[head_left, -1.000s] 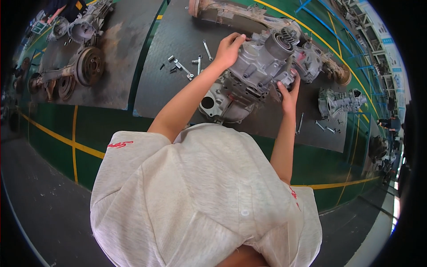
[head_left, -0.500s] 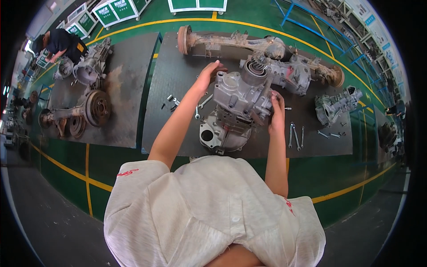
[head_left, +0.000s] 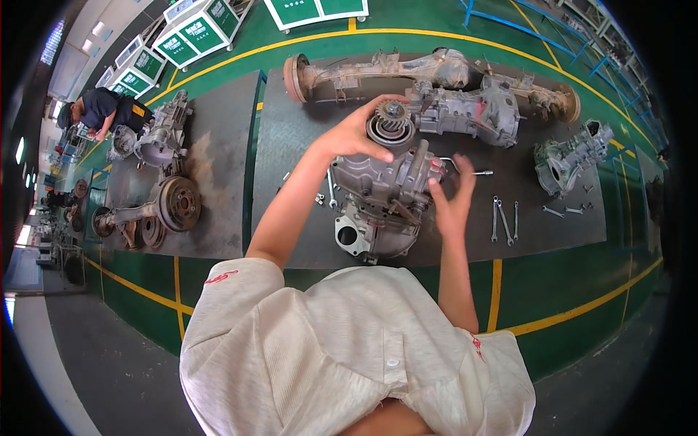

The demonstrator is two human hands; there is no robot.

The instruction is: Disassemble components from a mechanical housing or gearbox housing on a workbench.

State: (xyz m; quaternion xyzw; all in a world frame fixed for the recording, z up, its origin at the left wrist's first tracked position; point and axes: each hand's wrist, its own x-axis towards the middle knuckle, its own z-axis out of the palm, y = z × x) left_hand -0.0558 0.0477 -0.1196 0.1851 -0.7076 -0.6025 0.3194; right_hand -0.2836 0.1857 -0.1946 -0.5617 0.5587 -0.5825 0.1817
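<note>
A grey gearbox housing [head_left: 385, 200] stands on a dark floor mat [head_left: 291, 145]. The left hand [head_left: 356, 134] grips its top gear end; the right hand [head_left: 452, 200], fingers spread open, rests against its right side.

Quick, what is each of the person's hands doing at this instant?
Left hand: fingers curled around the top of the grey gearbox housing, beside its gear.
Right hand: open, fingers spread, against the housing's side; holds nothing.
</note>
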